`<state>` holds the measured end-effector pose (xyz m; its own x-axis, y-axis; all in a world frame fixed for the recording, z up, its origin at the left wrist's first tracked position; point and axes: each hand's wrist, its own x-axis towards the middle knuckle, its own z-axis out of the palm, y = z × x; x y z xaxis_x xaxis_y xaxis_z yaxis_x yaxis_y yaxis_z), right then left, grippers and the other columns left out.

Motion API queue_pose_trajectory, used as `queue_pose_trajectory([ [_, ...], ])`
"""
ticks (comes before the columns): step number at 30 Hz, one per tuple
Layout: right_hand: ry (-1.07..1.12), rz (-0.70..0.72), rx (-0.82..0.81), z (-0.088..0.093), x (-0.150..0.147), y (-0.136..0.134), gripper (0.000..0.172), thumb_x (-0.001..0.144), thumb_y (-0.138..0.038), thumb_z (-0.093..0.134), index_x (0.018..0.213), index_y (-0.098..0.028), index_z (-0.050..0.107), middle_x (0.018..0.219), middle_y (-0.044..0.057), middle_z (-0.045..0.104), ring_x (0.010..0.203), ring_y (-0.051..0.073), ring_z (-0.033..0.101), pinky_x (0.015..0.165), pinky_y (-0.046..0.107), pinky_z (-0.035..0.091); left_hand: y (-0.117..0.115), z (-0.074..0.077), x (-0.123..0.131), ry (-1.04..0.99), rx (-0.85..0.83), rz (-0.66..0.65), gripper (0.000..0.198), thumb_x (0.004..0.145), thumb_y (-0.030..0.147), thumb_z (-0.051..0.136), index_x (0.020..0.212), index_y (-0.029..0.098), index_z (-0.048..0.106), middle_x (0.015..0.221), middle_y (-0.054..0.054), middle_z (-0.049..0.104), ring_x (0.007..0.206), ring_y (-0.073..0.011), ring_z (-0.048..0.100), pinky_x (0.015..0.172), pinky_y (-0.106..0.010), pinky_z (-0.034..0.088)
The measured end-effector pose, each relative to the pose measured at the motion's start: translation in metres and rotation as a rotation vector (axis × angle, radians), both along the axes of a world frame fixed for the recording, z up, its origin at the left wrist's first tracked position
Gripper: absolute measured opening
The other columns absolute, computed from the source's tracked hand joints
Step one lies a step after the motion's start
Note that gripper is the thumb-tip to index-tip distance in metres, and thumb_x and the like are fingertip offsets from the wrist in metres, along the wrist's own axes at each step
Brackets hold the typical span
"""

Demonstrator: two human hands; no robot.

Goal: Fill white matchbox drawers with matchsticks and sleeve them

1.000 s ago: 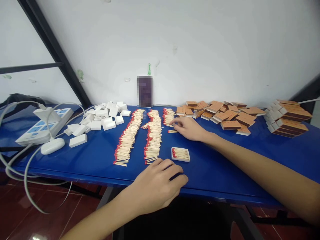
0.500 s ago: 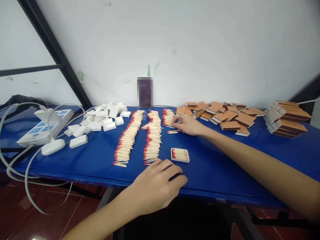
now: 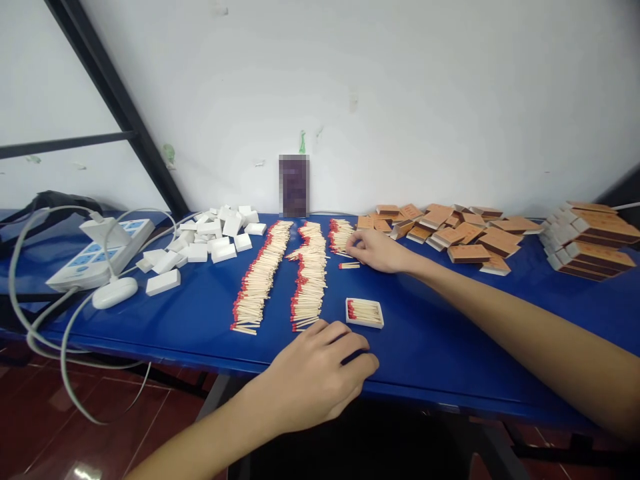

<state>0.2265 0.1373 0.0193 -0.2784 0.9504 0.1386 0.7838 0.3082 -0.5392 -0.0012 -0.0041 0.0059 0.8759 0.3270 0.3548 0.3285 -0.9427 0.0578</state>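
Short match row (image 3: 340,233) lies at the fingertips of your right hand (image 3: 376,251), beyond the matchbox tray (image 3: 365,324). Sticks likely light, stiff, easily snapped; grip mid-length. Cannot tell whether your right fingertips pinch any. Your left hand (image 3: 320,373): fingers parted, palm hidden.

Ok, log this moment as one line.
right hand: at shortest match row | left hand: over near edge of table | matchbox tray: open, holding matches, between hands
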Motion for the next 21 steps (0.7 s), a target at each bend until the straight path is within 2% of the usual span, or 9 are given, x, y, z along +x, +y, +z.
queue_pose_trajectory([
  [4, -0.052, -0.019, 0.060, 0.0008, -0.0021, -0.0033, 0.012, 0.081, -0.025, 0.053, 0.074, -0.017, 0.060, 0.049, -0.004, 0.052, 0.048, 0.012, 0.045, 0.053, 0.025, 0.032, -0.0002, 0.0001, -0.0001, 0.000, 0.000, -0.001, 0.017, 0.097, 0.016, 0.049, 0.109, 0.017, 0.060, 0.107, -0.005, 0.063, 0.096, -0.0192, 0.056, 0.084, -0.034, 0.048],
  [12, -0.078, -0.043, 0.078, 0.0015, -0.0041, -0.0037, 0.016, 0.079, -0.026, 0.057, 0.072, -0.015, 0.066, 0.057, 0.001, 0.060, 0.053, 0.012, 0.050, 0.055, 0.025, 0.035, 0.0000, 0.0003, 0.0005, -0.003, 0.013, -0.002, 0.017, 0.096, 0.016, 0.050, 0.109, 0.017, 0.060, 0.107, -0.006, 0.063, 0.096, -0.0197, 0.057, 0.083, -0.034, 0.048],
  [21, -0.081, -0.057, 0.027, 0.0058, -0.0069, -0.0044, 0.018, 0.081, -0.024, 0.057, 0.078, -0.013, 0.070, 0.050, -0.002, 0.052, 0.048, 0.011, 0.043, 0.054, 0.026, 0.032, 0.0000, -0.0006, 0.0006, -0.003, 0.001, -0.004, 0.018, 0.097, 0.015, 0.048, 0.110, 0.016, 0.060, 0.109, -0.006, 0.063, 0.097, -0.0205, 0.056, 0.084, -0.035, 0.048],
])
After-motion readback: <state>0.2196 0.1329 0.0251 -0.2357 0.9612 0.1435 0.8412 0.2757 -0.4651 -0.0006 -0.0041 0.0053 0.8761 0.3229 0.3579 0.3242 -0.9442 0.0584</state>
